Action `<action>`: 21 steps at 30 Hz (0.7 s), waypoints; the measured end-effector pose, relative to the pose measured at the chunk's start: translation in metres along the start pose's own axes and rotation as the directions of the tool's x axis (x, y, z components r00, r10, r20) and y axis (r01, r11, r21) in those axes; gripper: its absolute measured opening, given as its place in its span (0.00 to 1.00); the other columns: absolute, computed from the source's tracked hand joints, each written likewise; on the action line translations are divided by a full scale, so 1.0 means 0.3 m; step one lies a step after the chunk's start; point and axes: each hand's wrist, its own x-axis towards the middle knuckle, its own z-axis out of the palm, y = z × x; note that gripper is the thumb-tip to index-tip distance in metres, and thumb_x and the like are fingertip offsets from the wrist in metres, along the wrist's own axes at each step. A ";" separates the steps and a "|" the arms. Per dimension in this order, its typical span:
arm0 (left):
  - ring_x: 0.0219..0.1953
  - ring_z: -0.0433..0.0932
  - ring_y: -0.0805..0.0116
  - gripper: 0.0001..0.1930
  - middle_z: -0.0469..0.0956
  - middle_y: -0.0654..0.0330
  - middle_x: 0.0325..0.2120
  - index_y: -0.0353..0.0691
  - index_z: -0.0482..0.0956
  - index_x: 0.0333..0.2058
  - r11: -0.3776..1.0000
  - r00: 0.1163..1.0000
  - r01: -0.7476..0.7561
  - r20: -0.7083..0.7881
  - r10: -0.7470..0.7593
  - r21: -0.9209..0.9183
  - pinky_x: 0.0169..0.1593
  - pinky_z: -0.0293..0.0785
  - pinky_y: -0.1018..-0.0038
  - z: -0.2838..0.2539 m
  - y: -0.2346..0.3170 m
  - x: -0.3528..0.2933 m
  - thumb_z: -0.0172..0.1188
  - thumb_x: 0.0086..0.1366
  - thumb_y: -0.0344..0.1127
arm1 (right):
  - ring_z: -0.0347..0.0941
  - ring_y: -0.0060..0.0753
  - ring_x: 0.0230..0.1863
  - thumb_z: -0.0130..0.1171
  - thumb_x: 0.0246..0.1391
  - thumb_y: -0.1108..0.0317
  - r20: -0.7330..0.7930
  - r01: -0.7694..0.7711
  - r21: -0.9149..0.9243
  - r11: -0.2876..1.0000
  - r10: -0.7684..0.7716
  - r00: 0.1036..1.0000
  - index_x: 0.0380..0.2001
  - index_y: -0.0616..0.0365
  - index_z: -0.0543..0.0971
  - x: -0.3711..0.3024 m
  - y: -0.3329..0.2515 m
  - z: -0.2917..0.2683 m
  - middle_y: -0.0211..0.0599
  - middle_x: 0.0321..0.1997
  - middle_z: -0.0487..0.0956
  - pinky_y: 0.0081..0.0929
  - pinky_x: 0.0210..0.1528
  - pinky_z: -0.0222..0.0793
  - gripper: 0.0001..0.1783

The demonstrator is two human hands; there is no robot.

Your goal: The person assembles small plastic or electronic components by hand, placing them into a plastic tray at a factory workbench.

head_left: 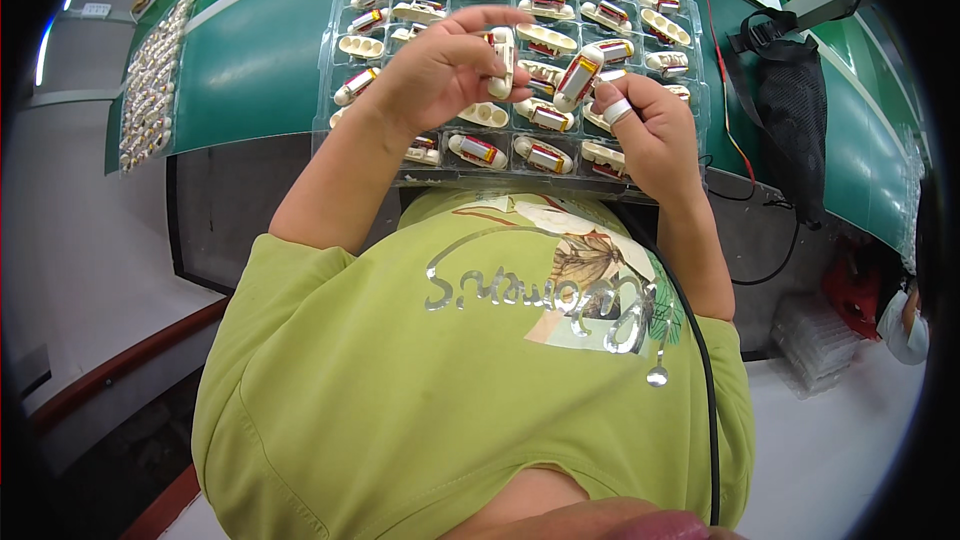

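Observation:
My left hand (440, 75) pinches a cream oval plastic shell (503, 65), held upright over the tray. In my right hand (650, 130), thumb and fingers are closed on a similar cream shell (579, 77) with a silver cylindrical cell and red and yellow bands showing; it is tilted. White tape wraps a digit of that hand. The two pieces are close together but apart. Below them lies a clear compartment tray (324, 90) filled with several like pieces, some showing silver cells, others showing round hollows. Both hands hide part of the tray.
The tray rests on a green table (260, 45). Another filled tray (150, 90) lies at the far left. To the right are a black mesh bag (790, 105) and a red cable (722, 75). Stacked clear trays (815, 340) stand low right, near a red object (852, 292) and another person's sleeve (903, 332).

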 end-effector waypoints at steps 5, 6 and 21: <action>0.27 0.70 0.80 0.24 0.73 0.62 0.34 0.39 0.72 0.52 0.964 0.994 -0.092 0.078 0.075 0.250 0.31 0.68 0.84 0.081 -0.022 0.021 0.58 0.54 0.25 | 0.58 0.17 0.22 0.53 0.60 0.64 0.094 -0.136 0.174 0.975 0.121 0.988 0.25 0.63 0.76 0.021 0.016 0.004 0.26 0.17 0.67 0.22 0.24 0.56 0.14; 0.27 0.68 0.83 0.24 0.73 0.63 0.35 0.41 0.73 0.51 0.871 0.986 -0.169 0.087 0.146 0.461 0.31 0.66 0.86 0.108 -0.016 0.019 0.62 0.53 0.26 | 0.58 0.17 0.22 0.53 0.60 0.64 0.087 -0.129 0.168 0.977 0.116 0.990 0.25 0.63 0.76 0.023 0.023 0.007 0.26 0.17 0.67 0.22 0.24 0.56 0.14; 0.34 0.74 0.77 0.18 0.78 0.61 0.32 0.38 0.76 0.42 0.412 0.904 -0.279 0.092 0.418 0.867 0.39 0.72 0.78 0.017 -0.066 0.030 0.66 0.51 0.31 | 0.62 0.17 0.23 0.57 0.55 0.67 0.157 -0.197 0.146 0.969 0.174 0.972 0.25 0.64 0.77 -0.040 0.036 -0.007 0.28 0.18 0.70 0.22 0.25 0.58 0.11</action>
